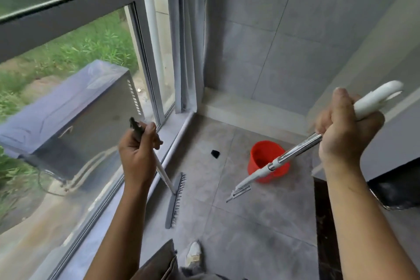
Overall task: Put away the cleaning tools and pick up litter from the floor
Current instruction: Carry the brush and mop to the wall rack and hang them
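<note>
Stowing step: left hand [138,154] grips the broom [175,202], right hand [345,125] grips the mop pole [279,161]; next, judged, stand both in the corner by the red bucket [261,166].

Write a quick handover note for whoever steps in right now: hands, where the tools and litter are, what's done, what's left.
Left hand: closed around the broom handle; broom head is down at the floor by the window sill.
Right hand: gripping the mop pole, whose lower end hangs in the air before the red bucket.
A small black scrap lies on the floor beside the bucket.
Done: nothing stowed.
Left: put away both tools, pick up the scrap.
</note>
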